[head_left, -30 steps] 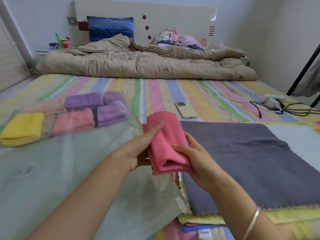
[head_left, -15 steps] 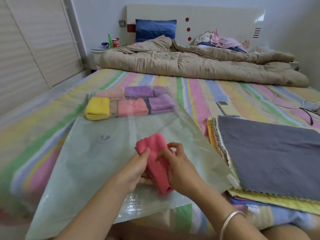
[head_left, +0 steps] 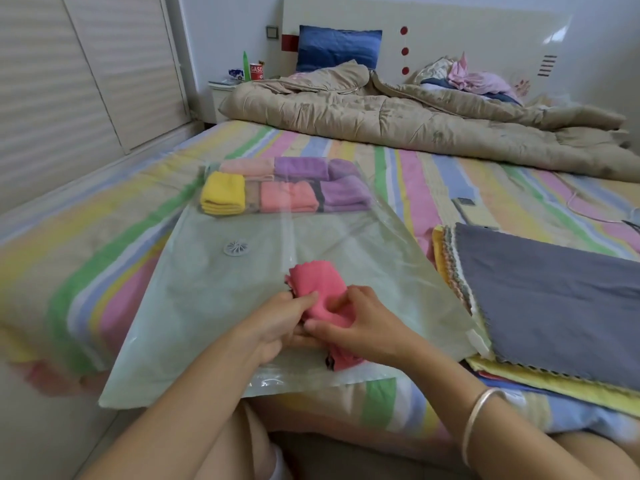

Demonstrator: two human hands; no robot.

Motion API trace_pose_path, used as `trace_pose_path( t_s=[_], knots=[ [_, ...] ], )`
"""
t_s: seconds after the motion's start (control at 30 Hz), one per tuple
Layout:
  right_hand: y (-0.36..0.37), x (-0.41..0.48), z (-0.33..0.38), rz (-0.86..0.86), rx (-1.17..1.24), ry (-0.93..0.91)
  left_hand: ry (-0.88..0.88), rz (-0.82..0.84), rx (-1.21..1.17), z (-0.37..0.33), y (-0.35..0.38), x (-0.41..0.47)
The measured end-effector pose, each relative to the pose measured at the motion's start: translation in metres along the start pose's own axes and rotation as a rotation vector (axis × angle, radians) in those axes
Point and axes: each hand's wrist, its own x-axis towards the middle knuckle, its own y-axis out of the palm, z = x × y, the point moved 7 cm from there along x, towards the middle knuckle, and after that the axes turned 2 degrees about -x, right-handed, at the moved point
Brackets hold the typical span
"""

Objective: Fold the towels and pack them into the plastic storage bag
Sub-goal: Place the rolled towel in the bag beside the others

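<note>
Pink folded towel (head_left: 318,285) is pinched by your left hand (head_left: 280,323) and right hand (head_left: 363,323) so the folds cannot pop open. You hold it over the near end of the plastic bag (head_left: 214,289), probably ready to slide in.

Both hands (head_left: 277,323) (head_left: 363,323) grip pink towel (head_left: 317,284) over bag (head_left: 207,306).

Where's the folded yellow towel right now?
Head view, upper left of centre: the folded yellow towel lies inside the plastic storage bag at its far left corner, left of the packed pink towel.
</note>
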Motion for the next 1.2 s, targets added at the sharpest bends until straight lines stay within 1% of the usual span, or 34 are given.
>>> trace_pose_path(
  t_s=[0.07, 0.17, 0.23, 0.27, 0.3, 0.33, 0.37, 0.43, 0.47, 0.5, 0.57, 0.63, 0.77, 0.87, 0.97, 1.03, 1.1, 1.2],
  knots=[
    [0.007, 0.000, 0.000, 0.027, -0.107, 0.023, 0.005, 0.062, -0.001, -0.004, 0.005, -0.005],
    [0.012, 0.002, -0.002, 0.060, -0.076, 0.057, -0.003, 0.129, -0.041, -0.008, 0.005, -0.013],
    [0.009, 0.002, 0.000, 0.002, -0.089, 0.051, -0.006, 0.130, -0.030, -0.006, -0.002, -0.016],
    [0.005, 0.002, 0.000, -0.068, -0.151, 0.039, 0.015, 0.112, 0.021, -0.005, -0.007, -0.016],
    [0.000, 0.002, 0.000, -0.154, -0.248, 0.025, 0.069, 0.075, 0.121, -0.004, -0.015, -0.016],
    [-0.005, 0.001, -0.001, -0.237, -0.366, 0.011, 0.161, 0.021, 0.288, -0.005, -0.023, -0.018],
    [-0.008, 0.000, -0.003, -0.293, -0.488, 0.004, 0.292, -0.032, 0.520, -0.009, -0.030, -0.022],
    [-0.006, -0.001, -0.010, -0.293, -0.637, 0.021, 0.557, -0.070, 1.053, -0.011, -0.029, -0.038],
    [-0.003, -0.001, -0.016, -0.263, -0.648, 0.034, 0.659, -0.045, 1.261, -0.006, -0.025, -0.045],
    [0.000, -0.001, -0.022, -0.229, -0.634, 0.051, 0.721, -0.009, 1.390, 0.001, -0.024, -0.050],
    [0.002, -0.002, -0.031, -0.190, -0.580, 0.081, 0.833, 0.024, 1.507, 0.009, -0.022, -0.055],
    [0.003, -0.004, -0.037, -0.182, -0.533, 0.093, 0.932, 0.029, 1.566, 0.009, -0.022, -0.060],
    [0.001, -0.010, -0.041, -0.251, -0.464, 0.053, 1.038, -0.005, 1.641, -0.004, -0.024, -0.068],
    [-0.005, -0.016, -0.044, -0.288, -0.197, 0.029, 1.051, -0.009, 1.667, -0.007, -0.024, -0.076],
    [-0.014, -0.023, -0.044, -0.305, 0.064, 0.030, 1.038, 0.005, 1.751, 0.004, -0.021, -0.076],
    [-0.018, -0.029, -0.042, -0.320, 0.191, 0.032, 1.036, -0.051, 1.774, 0.007, -0.023, -0.075],
    [-0.022, -0.037, -0.037, -0.321, 0.310, 0.006, 1.052, -0.125, 1.738, 0.002, -0.029, -0.076],
    [-0.029, -0.050, -0.023, -0.257, 0.533, -0.055, 1.158, -0.201, 1.674, -0.008, -0.031, -0.086]
  ],
)
